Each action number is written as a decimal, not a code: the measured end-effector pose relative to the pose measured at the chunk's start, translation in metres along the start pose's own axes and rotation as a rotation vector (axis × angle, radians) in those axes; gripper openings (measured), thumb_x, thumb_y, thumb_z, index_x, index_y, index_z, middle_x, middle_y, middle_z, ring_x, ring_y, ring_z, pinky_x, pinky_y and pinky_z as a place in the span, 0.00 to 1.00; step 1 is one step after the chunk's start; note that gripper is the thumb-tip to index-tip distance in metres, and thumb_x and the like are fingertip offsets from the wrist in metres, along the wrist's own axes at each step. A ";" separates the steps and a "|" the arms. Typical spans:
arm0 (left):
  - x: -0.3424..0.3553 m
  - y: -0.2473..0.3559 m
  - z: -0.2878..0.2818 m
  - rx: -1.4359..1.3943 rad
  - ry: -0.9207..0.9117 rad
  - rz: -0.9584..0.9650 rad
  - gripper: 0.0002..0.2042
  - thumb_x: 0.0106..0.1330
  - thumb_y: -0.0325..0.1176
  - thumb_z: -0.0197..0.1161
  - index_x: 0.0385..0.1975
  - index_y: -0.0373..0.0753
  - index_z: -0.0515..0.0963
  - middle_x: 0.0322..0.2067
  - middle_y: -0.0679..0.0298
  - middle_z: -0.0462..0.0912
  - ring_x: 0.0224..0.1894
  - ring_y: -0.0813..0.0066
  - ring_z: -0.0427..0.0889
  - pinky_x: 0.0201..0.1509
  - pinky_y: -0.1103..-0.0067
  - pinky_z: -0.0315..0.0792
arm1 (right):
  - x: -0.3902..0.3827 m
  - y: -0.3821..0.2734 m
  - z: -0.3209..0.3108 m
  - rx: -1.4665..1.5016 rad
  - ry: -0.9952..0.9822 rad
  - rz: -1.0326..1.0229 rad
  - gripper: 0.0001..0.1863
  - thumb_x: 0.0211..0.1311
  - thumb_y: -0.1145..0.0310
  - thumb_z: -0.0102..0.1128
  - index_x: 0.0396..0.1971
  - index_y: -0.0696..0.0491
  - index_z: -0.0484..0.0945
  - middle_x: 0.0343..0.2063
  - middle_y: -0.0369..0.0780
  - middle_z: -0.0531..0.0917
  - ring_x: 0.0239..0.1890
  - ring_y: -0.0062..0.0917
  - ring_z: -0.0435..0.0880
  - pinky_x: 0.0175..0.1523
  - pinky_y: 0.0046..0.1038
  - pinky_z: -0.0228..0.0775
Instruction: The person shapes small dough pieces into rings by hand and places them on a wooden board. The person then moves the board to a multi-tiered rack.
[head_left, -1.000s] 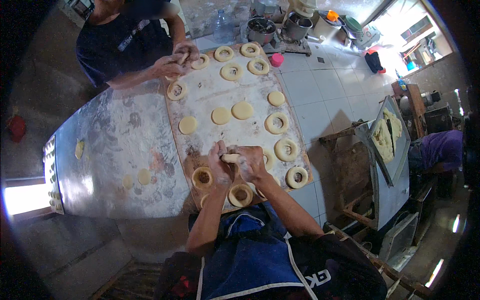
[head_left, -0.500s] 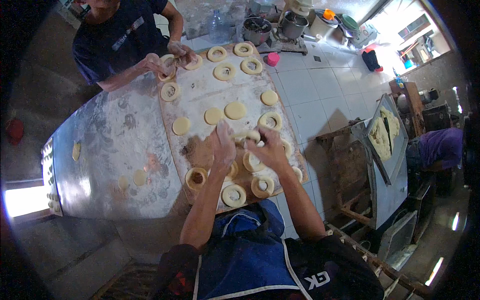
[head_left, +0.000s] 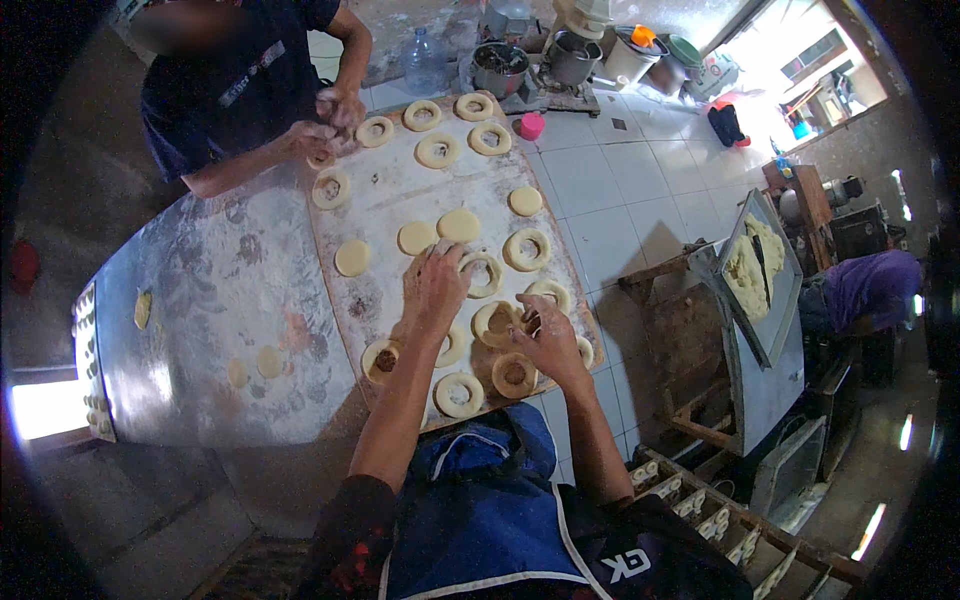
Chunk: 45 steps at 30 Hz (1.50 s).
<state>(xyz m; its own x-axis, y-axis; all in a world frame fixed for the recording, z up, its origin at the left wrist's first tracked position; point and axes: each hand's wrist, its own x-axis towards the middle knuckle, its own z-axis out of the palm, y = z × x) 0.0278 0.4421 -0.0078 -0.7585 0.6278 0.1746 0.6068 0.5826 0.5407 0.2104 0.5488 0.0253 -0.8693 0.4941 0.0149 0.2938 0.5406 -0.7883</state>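
Observation:
My left hand (head_left: 440, 285) reaches over the floured wooden board (head_left: 400, 210), fingers stretched forward. Its fingertips are at the near edge of a pale flat dough disc (head_left: 458, 225) and beside a dough ring (head_left: 482, 275). Whether they touch either one I cannot tell. Lower and to the right, my right hand (head_left: 548, 342) hovers at a second dough ring (head_left: 494, 325), thumb and fingers apart, nothing visible between them. Another dough ring (head_left: 515, 375) lies just below it, and one more ring (head_left: 460, 396) is near the board's front edge.
Across the board, a co-worker's hands (head_left: 325, 125) handle dough. A floured metal table (head_left: 220, 300) adjoins on the left. A pink cup (head_left: 531, 125), mixing bowls (head_left: 500, 68) and a water bottle (head_left: 424, 62) stand beyond. A tray of dough (head_left: 760, 270) rests on the right.
The dough ring that was raised between my hands now lies on the board. My right hand has moved down toward the nearer rings. The co-worker's hands have drawn closer together.

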 end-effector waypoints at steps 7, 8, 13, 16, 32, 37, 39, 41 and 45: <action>0.007 -0.002 0.003 -0.053 0.026 -0.007 0.15 0.55 0.38 0.66 0.41 0.42 0.79 0.37 0.55 0.82 0.43 0.55 0.79 0.46 0.64 0.73 | -0.009 -0.024 0.000 0.037 -0.007 0.084 0.20 0.48 0.75 0.65 0.44 0.54 0.74 0.30 0.44 0.78 0.28 0.33 0.78 0.34 0.33 0.72; 0.006 0.000 -0.002 -0.074 0.048 0.018 0.15 0.55 0.38 0.66 0.41 0.42 0.79 0.37 0.55 0.82 0.42 0.55 0.80 0.46 0.64 0.74 | -0.012 -0.026 0.002 0.049 -0.013 0.076 0.20 0.48 0.77 0.64 0.44 0.54 0.74 0.28 0.44 0.78 0.26 0.33 0.78 0.34 0.32 0.71; -0.020 -0.014 -0.056 -0.240 -0.005 -0.076 0.15 0.58 0.39 0.64 0.43 0.41 0.77 0.38 0.55 0.83 0.41 0.55 0.81 0.45 0.64 0.75 | -0.023 -0.028 0.021 0.075 0.095 0.045 0.18 0.51 0.82 0.60 0.44 0.55 0.75 0.24 0.39 0.78 0.25 0.22 0.77 0.32 0.26 0.70; -0.065 -0.067 -0.101 -0.356 0.162 -0.150 0.13 0.60 0.36 0.63 0.42 0.38 0.77 0.37 0.55 0.83 0.41 0.58 0.83 0.43 0.68 0.75 | -0.025 -0.026 0.032 0.116 0.146 0.056 0.16 0.54 0.82 0.59 0.44 0.55 0.74 0.27 0.40 0.80 0.25 0.20 0.76 0.30 0.25 0.68; -0.209 -0.265 -0.201 0.303 0.291 -0.443 0.18 0.55 0.34 0.67 0.46 0.37 0.76 0.38 0.51 0.79 0.44 0.48 0.76 0.50 0.62 0.69 | -0.035 -0.162 0.215 0.153 -0.343 -0.164 0.11 0.59 0.69 0.61 0.40 0.55 0.77 0.36 0.44 0.81 0.37 0.36 0.81 0.40 0.33 0.74; -0.198 -0.260 -0.208 -0.215 0.103 -0.518 0.22 0.54 0.30 0.68 0.46 0.31 0.69 0.40 0.50 0.79 0.42 0.55 0.79 0.46 0.65 0.73 | -0.036 -0.186 0.290 0.202 -0.263 -0.215 0.15 0.58 0.70 0.61 0.46 0.55 0.77 0.38 0.46 0.82 0.38 0.37 0.82 0.43 0.31 0.76; -0.201 -0.253 -0.216 -0.687 0.138 -0.525 0.21 0.56 0.29 0.67 0.48 0.30 0.69 0.41 0.53 0.80 0.43 0.63 0.80 0.46 0.69 0.74 | -0.030 -0.187 0.318 0.341 -0.216 -0.181 0.17 0.56 0.71 0.63 0.47 0.55 0.77 0.38 0.46 0.82 0.38 0.36 0.83 0.44 0.31 0.76; -0.208 -0.246 -0.226 -0.843 0.198 -0.497 0.16 0.57 0.21 0.65 0.46 0.31 0.74 0.38 0.60 0.80 0.40 0.76 0.79 0.42 0.79 0.74 | -0.018 -0.189 0.337 0.541 -0.287 -0.075 0.20 0.53 0.72 0.65 0.48 0.55 0.76 0.38 0.47 0.83 0.37 0.34 0.84 0.44 0.30 0.76; -0.215 -0.242 -0.239 -0.687 0.085 -0.506 0.13 0.60 0.22 0.63 0.45 0.30 0.78 0.36 0.58 0.83 0.38 0.76 0.79 0.43 0.77 0.74 | -0.019 -0.200 0.339 0.428 -0.260 -0.119 0.22 0.50 0.75 0.66 0.48 0.56 0.75 0.35 0.45 0.84 0.34 0.28 0.83 0.43 0.28 0.76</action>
<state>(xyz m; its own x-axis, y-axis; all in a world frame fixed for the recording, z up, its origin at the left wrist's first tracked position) -0.0133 0.0424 0.0205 -0.9310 0.3197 -0.1762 -0.0677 0.3231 0.9439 0.0330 0.2004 -0.0258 -0.9730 0.2307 0.0095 0.0448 0.2292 -0.9723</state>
